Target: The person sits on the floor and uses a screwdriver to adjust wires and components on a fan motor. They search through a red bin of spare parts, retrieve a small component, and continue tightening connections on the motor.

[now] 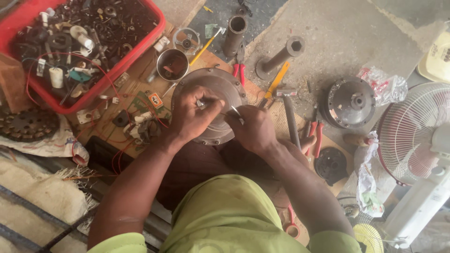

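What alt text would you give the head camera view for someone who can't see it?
Seen from above, a person's left hand and right hand work with thin metal tools on a round grey motor housing. A red tray of spare parts, a hammer and pliers surround it.

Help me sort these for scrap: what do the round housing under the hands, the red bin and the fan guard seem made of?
Round housing: looks like cast metal, dull grey, with a bolted rim. Red bin: probably plastic, with a smooth, evenly coloured moulded rim. Fan guard: thin wire, likely coated metal, pale with reddish tints. Left hand and right hand rest on the housing, each pinching a thin metal piece.
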{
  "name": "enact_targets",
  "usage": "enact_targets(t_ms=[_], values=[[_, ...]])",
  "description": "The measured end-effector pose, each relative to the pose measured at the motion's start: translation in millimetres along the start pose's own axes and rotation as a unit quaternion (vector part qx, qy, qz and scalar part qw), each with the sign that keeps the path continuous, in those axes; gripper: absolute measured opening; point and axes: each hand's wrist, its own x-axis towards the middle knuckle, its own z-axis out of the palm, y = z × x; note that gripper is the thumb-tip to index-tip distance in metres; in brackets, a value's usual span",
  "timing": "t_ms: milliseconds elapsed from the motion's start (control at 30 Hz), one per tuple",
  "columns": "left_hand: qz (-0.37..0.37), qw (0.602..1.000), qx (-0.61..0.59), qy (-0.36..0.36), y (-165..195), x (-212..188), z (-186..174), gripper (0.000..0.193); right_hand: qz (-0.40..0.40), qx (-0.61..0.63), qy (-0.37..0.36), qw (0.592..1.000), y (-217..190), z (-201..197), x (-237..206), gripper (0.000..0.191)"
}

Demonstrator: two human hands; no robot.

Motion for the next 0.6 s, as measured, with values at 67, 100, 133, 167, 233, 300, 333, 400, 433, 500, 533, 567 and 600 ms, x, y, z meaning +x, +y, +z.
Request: enact_targets(t_ms=[67, 100, 133, 167, 233, 300, 333, 400, 433, 500, 533, 567, 600], values=[[0.007, 1.0, -0.006, 0.0, -0.1, 0.7, -1.4, 0.007, 0.07, -0.048, 0.0, 0.996, 3.1, -9.7, -13.2, 0.022], [0.013, 1.0, -0.011, -0.001, -0.2, 2.3, -2.2, 0.006, 0.064, -0.036, 0.001, 0.997, 5.7, -19.0, -24.3, 0.018], [-0.001, 1.0, -0.008, 0.003, -0.2, 3.7, -2.9, 0.008, 0.059, -0.024, 0.0, 0.998, 8.7, -29.4, -38.2, 0.016], [-0.014, 1.0, -0.005, 0.007, -0.3, 5.4, -3.6, 0.01, 0.091, 0.002, -0.019, 0.996, 12.9, -40.3, -51.1, 0.016], [-0.029, 1.0, -0.008, 0.003, 0.0, 8.0, -5.3, 0.012, 0.152, 0.057, -0.057, 0.985, 22.9, -57.3, -69.0, 0.016], [-0.038, 0.999, -0.021, -0.023, 2.3, 8.1, -5.7, 0.012, 0.243, 0.195, 0.014, 0.95, 30.6, -61.3, -75.2, 0.025], [-0.027, 0.999, -0.007, -0.018, 3.0, 7.9, -5.2, 0.012, 0.281, 0.262, 0.053, 0.922, 32.7, -60.5, -74.0, 0.031], [0.003, 1.0, 0.024, -0.007, 4.1, 7.8, -4.2, 0.013, 0.263, 0.239, 0.047, 0.934, 31.1, -51.2, -66.0, 0.026], [0.014, 1.0, 0.01, -0.01, 4.8, 8.5, -4.4, 0.014, 0.254, 0.229, 0.041, 0.939, 26.9, -43.9, -60.6, 0.025], [0.025, 0.999, -0.018, -0.017, 5.8, 6.3, -5.6, 0.017, 0.297, 0.31, 0.028, 0.903, 14.4, -27.2, -51.9, 0.018], [0.026, 0.999, -0.034, -0.005, 6.0, 3.8, -7.0, 0.027, 0.318, 0.349, 0.022, 0.881, 8.0, -19.9, -47.3, 0.021], [0.027, 0.998, -0.049, 0.007, 5.8, -0.1, -9.1, 0.037, 0.293, 0.344, 0.023, 0.892, 2.4, -14.1, -43.0, 0.019], [0.027, 0.997, -0.066, 0.019, 5.5, -5.6, -11.1, 0.048, 0.268, 0.338, 0.024, 0.902, -2.6, -9.1, -39.6, 0.018]])
